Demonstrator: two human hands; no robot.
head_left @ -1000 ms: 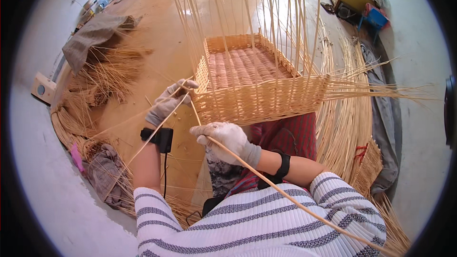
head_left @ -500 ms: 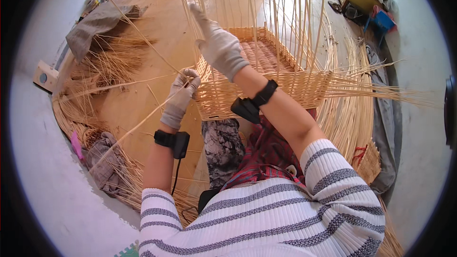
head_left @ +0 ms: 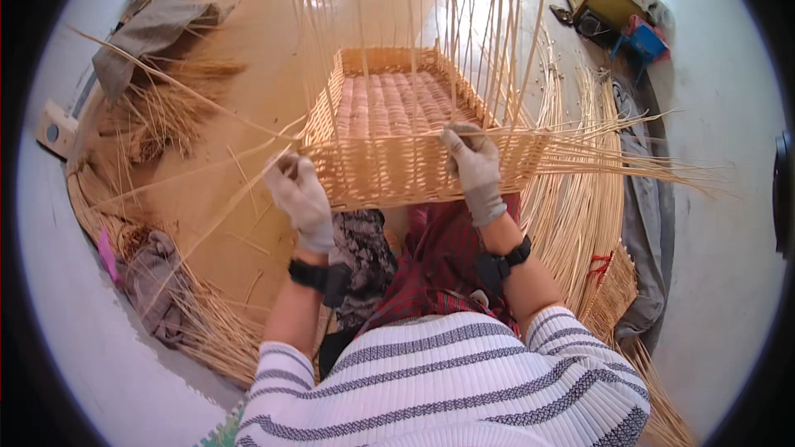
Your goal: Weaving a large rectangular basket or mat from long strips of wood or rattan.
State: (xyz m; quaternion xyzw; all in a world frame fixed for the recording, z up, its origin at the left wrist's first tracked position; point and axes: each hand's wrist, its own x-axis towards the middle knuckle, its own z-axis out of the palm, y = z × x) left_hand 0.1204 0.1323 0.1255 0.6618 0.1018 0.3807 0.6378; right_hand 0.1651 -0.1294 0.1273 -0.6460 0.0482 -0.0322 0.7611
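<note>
Gloved left hand (head_left: pixel 300 199) pinches thin pale willow rod (head_left: pixel 240 199) at rectangular half-woven wicker basket (head_left: pixel 397 167) corner; gloved right hand (head_left: pixel 474 167) fingers curled, gripping front rim.

A rectangular wicker basket (head_left: pixel 397 128), pale straw in colour, sits upright on the floor against the person's knees. Its woven base and low walls are finished; unwoven stakes (head_left: pixel 431 25) rise from the rim. A long loose strand (head_left: pixel 207 223) runs from its near left corner, slanting down leftward.
</note>
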